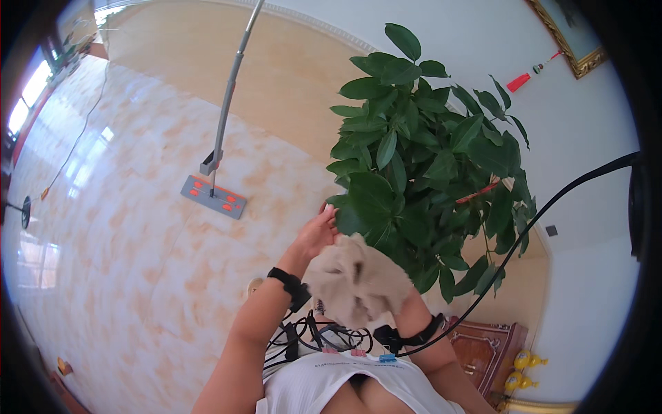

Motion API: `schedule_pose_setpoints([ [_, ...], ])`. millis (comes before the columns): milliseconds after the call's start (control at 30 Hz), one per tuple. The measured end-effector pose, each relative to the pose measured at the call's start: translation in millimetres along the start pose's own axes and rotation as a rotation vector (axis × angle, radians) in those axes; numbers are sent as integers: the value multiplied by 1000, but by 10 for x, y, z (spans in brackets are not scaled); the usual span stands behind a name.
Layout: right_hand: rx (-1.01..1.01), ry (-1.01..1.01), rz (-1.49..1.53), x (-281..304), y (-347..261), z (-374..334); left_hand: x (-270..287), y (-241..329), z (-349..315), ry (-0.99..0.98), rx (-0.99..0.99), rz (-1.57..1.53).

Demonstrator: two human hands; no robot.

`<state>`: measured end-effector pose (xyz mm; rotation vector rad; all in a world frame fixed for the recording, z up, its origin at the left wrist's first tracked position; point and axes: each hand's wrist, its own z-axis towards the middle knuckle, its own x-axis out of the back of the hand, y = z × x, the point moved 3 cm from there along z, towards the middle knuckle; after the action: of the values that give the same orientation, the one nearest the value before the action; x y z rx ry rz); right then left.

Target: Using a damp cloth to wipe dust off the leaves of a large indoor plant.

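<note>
Wiping at the potted plant [420, 159] with a beige cloth [358, 279].

Left hand [316, 233] is reaching up with fingers loosely spread, fingertips touching a lower leaf at the plant's left edge. Right hand is lying hidden under the cloth, so its grip cannot be told; the cloth is bunching just below the lowest leaves. A flat mop [214, 195] is standing well apart to the plant's left, its handle rising toward the top edge. Open tiled floor [124, 262] is spreading left of the plant. A white wall [593, 138] is closing in right behind the plant, and a dark wooden cabinet [486, 352] is sitting below the plant's right side.
</note>
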<state>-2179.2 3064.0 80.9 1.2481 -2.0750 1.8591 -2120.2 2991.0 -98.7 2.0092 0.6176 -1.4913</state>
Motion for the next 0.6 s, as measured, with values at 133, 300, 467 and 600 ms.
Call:
schedule_pose_setpoints([
  [133, 67, 411, -99, -225, -62, 308, -262, 74, -214, -12, -145, 685],
  [300, -65, 756, -356, -185, -73, 468, -219, -85, 87, -274, 63, 237],
  [467, -313, 813, -744, -48, 473, 272, -351, -282, 111, -422, -265, 631],
  [600, -401, 910, -857, 187, 489, 88, -598, -225, -61, -337, 89, 4],
])
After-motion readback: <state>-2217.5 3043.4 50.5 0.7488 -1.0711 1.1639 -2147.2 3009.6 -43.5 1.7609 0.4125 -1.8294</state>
